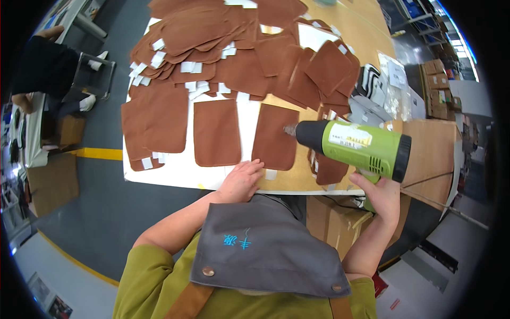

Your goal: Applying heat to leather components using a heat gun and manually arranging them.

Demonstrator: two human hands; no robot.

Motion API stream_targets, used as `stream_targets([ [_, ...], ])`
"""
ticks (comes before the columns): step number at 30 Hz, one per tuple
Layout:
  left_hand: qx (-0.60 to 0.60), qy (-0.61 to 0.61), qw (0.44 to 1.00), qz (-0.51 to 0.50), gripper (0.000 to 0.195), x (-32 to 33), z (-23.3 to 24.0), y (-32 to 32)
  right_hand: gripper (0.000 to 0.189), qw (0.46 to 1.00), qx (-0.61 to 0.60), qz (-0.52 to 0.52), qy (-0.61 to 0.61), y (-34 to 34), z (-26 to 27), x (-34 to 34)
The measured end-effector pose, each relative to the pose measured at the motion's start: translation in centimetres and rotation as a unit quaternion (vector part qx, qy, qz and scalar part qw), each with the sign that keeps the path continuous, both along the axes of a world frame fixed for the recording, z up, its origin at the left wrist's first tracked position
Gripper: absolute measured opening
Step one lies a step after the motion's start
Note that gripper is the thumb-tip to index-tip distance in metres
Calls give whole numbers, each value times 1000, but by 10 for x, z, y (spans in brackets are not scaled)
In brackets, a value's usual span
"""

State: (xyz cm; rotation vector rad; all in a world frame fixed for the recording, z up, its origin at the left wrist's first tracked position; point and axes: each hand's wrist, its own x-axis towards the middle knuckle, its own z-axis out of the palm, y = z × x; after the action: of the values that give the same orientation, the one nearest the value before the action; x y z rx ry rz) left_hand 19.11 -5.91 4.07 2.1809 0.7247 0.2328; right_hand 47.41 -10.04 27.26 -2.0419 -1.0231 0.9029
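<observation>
My right hand (380, 195) grips a green and black heat gun (356, 145) by its handle. The metal nozzle points left, over the right side of a brown fabric panel (274, 137) with rounded lower corners. A small white tag (271, 174) sticks out below that panel. My left hand (243, 177) rests at the table's front edge, fingertips at the panel's lower left corner, holding nothing. Another brown panel (217, 133) lies flat to its left on a white sheet (181, 173). Further left, overlapping brown panels (165, 119) show white tags at their lower edge.
Piles of brown panels (199, 30) cover the table's far part. At right are grey and striped fabric pieces (368, 107), plastic bags (396, 87) and a cardboard box (428, 155). A cable (446, 205) runs near my right hand. A person (46, 67) sits at left.
</observation>
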Motion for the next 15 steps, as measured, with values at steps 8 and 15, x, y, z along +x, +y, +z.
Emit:
stream_targets([
  [8,75,-74,983,149,39,-36,-1,3,41,997,-6,35,64,24,1,-39],
  [15,115,71,971,199,48,-86,-1,-1,40,992,-97,33,71,64,5,-92],
])
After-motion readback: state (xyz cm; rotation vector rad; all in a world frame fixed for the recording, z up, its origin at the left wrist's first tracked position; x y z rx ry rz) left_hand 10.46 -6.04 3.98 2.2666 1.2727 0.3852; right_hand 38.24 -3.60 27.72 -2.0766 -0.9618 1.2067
